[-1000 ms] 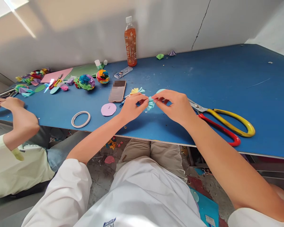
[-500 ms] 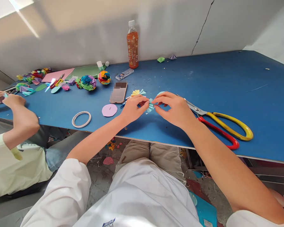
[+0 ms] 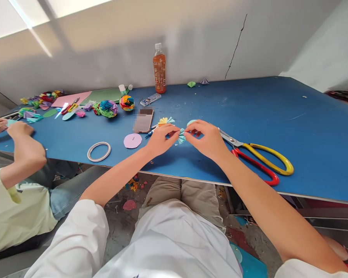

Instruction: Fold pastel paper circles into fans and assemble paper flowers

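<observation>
Both my hands meet over the near middle of the blue table [image 3: 278, 112], pinching a small pleated light-blue paper piece [image 3: 181, 136] between their fingertips. My left hand [image 3: 159, 139] grips it from the left, my right hand [image 3: 207, 139] from the right. A folded yellow and teal paper fan [image 3: 166, 121] lies just behind my left hand. Large scissors [image 3: 258, 159] with yellow and red handles lie right beside my right wrist.
A phone [image 3: 143, 120], a lilac paper circle [image 3: 132, 141] and a tape ring [image 3: 99, 151] lie left of my hands. Paper flower balls [image 3: 108, 108], coloured sheets and a drink bottle [image 3: 159, 69] stand farther back. Another person's hands [image 3: 5, 127] work at the left edge.
My hands stay joined on the light-blue paper piece, the fingers shifting slightly on it. The view has tilted, so everything sits lower in the frame. The other person's hands moved a little.
</observation>
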Available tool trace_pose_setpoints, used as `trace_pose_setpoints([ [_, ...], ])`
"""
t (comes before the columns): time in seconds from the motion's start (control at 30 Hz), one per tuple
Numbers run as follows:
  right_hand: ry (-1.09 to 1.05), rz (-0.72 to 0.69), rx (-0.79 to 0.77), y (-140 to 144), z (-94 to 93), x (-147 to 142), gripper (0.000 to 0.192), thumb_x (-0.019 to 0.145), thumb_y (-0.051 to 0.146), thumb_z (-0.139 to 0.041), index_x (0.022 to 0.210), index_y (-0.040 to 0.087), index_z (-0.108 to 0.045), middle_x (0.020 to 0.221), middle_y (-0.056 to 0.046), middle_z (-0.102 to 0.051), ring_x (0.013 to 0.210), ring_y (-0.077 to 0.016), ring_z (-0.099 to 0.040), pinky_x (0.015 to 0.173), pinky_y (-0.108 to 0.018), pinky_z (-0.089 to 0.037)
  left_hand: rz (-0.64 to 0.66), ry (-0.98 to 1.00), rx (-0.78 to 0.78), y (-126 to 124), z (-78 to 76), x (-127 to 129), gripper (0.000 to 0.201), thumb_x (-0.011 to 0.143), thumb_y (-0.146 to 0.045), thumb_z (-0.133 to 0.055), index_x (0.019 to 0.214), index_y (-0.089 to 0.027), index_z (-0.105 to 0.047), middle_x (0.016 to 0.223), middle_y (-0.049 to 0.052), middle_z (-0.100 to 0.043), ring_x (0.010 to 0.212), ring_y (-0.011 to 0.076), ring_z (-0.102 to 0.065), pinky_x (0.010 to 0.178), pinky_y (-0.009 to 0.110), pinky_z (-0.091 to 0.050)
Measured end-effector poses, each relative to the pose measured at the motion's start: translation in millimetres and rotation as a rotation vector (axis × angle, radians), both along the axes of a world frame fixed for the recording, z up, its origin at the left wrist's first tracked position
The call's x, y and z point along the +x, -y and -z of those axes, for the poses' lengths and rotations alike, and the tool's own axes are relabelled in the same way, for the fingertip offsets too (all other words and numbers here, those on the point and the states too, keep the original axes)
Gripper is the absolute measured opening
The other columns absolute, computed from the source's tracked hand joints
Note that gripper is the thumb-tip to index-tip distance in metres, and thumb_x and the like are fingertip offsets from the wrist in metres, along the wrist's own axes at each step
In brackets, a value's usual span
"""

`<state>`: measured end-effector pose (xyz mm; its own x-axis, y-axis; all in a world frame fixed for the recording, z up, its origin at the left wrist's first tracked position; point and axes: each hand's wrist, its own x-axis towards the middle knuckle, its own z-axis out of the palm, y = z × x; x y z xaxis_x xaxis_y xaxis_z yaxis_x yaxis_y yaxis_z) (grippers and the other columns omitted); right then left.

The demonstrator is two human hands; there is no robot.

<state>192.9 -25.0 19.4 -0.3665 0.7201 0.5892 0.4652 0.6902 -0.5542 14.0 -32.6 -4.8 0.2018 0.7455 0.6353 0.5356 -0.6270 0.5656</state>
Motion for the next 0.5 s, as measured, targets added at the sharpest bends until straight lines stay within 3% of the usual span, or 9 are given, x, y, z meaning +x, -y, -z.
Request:
trace_pose_setpoints([
  [0.3, -0.078, 0.022, -0.329, -5.0, -0.5, 2.2, 0.016, 0.071, 0.035, -0.062, 0.066, 0.020, -0.062, 0.060, 0.002, -0.058, 0.057, -0.0137, -0.049, 0.057, -0.029, -0.039, 0.066, -0.009, 0.030, 2.9, -0.1, -0.2, 0.020, 0.087, -0.027, -0.053, 0.085, -0.016, -0.071, 0.078, 0.006, -0.067, 0.070, 0.0120, -0.059, 0.045, 0.017, -0.040],
  [0.5, -0.069, 0.000, -0.416, -2.0, -6.2, 2.7, 0.017, 0.071, 0.036, -0.062, 0.066, 0.020, -0.062, 0.062, 0.001, -0.059, 0.058, -0.0136, -0.048, 0.056, -0.029, -0.037, 0.091, -0.030, 0.089, 1.3, 2.4, -0.7, 0.022, 0.087, -0.032, -0.057, 0.082, -0.016, -0.070, 0.078, 0.007, -0.068, 0.073, 0.0139, -0.062, 0.047, 0.018, -0.042],
])
